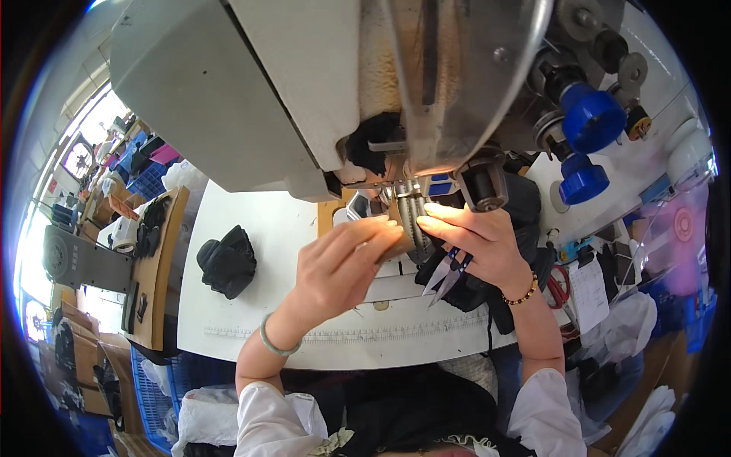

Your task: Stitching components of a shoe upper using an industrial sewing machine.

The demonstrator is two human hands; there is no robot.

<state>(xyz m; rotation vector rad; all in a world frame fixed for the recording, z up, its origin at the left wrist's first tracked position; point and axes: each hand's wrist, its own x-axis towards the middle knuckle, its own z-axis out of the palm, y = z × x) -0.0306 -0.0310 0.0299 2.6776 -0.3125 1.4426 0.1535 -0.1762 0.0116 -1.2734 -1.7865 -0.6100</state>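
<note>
Your left hand [343, 263] comes in from the left with its fingers bent and drawn together, their tips at the left side of the ridged, dark piece [415, 225]; you can't tell from this view whether they pinch it. Your right hand [480, 245] is partly curled, its thumb and forefinger reaching to the right side of the same piece, while the lower fingers hold the snips [449, 274], blades pointing down and to the left. The piece lies between your fingertips, just under the head of the machine [297, 84], where a warm light falls on it. On the white surface [266, 206], a black bundle [227, 261] sits to the left, well apart from your hands. A ruler strip [350, 333] runs along the near edge, below your wrists. Dark cloth [525, 209] is heaped beside your right hand, and red-handled scissors [560, 287] lie farther right, next to a white paper [589, 293]. Blue knobs [592, 119] stick out at the machine's upper right.
</note>
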